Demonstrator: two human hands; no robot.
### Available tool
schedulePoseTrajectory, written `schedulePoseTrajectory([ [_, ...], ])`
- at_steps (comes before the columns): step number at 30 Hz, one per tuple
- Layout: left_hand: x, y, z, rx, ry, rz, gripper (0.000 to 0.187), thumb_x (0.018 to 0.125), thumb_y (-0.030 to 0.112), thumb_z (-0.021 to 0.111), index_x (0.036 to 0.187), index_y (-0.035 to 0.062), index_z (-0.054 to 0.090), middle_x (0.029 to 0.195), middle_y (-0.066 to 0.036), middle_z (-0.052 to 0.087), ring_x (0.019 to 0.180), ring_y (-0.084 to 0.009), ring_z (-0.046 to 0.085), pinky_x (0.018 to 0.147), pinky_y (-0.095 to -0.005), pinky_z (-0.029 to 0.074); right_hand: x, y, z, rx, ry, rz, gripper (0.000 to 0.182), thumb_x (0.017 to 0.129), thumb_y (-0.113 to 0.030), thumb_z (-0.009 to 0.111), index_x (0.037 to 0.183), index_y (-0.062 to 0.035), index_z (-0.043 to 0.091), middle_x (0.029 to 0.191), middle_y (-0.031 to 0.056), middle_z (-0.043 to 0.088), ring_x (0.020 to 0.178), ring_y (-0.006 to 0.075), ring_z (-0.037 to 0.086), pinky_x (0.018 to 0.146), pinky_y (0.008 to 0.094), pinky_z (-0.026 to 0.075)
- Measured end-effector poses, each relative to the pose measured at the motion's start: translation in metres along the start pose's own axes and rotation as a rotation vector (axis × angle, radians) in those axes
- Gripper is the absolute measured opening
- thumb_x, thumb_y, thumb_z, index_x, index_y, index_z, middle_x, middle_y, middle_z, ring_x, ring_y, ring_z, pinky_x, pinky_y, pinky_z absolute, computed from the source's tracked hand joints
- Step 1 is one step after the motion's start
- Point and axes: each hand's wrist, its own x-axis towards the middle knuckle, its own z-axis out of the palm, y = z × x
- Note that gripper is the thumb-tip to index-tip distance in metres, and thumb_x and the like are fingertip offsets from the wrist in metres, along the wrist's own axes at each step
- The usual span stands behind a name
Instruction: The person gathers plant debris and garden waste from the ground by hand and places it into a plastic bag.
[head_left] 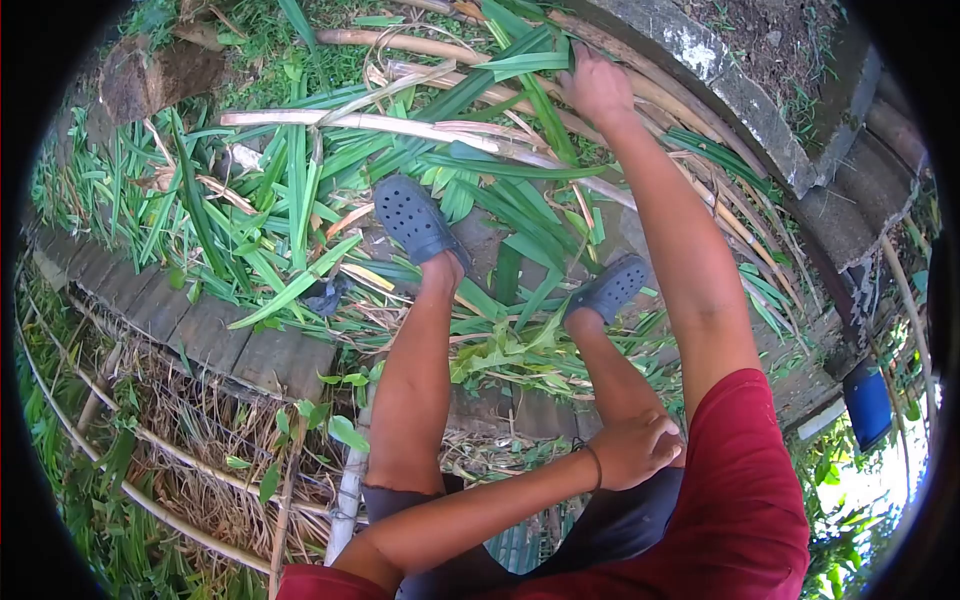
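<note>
My right hand [597, 88] reaches far forward at the top, its fingers closed at the end of a long green leaf [525, 64]. Under and beside that hand run brown stalks [660, 95] along a concrete edge. My left hand [637, 450], with a dark band at its wrist, is curled into a loose fist by my right knee; nothing shows in it. Cut strap-like leaves [530, 215] lie heaped around my feet. A long pale stalk [390, 122] crosses the heap in front of my left clog [415, 215].
A raised concrete border [700, 60] curves along the upper right. My right clog [612, 285] stands among the leaves. At left, a ledge of wooden-looking slats [200, 330] drops toward dry brush and poles [170, 520]. A brown stump-like block [155, 78] sits upper left; a blue object [866, 402] is far right.
</note>
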Motion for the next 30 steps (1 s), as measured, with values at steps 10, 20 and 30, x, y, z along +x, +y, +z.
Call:
schedulePoseTrajectory([
  [10,0.000,0.004,-0.004,-0.111,-0.076,0.024,0.046,0.098,0.025,0.051,0.138,0.0031,0.041,0.127,-0.020,0.052,0.121,-0.0363,0.052,0.101,-0.0430,0.043,0.003,0.003,-0.002,0.112,-0.099,0.030,0.041,0.092,-0.025,0.057,0.132,-0.0175,0.060,0.121,0.0176,0.066,0.107,0.0379,0.065,0.095,0.0488,0.051],
  [20,0.007,0.000,-0.007,-0.205,-0.079,-0.049,0.038,0.103,0.032,0.050,0.125,0.0008,0.051,0.120,-0.020,0.056,0.114,-0.0333,0.059,0.096,-0.0412,0.046,-0.045,-0.057,-0.070,0.556,0.064,0.004,0.039,0.089,-0.024,0.061,0.125,-0.0118,0.064,0.096,0.0220,0.070,0.092,0.0413,0.067,0.084,0.0507,0.052],
  [30,0.019,-0.009,-0.012,-0.384,-0.082,0.007,0.038,0.102,0.026,0.051,0.127,-0.0041,0.051,0.117,-0.022,0.057,0.114,-0.0326,0.059,0.097,-0.0404,0.045,-0.091,-0.106,-0.028,0.463,-0.070,-0.374,0.032,0.083,-0.023,0.067,0.113,-0.0116,0.062,0.107,0.0135,0.065,0.106,0.0343,0.063,0.086,0.0453,0.052],
])
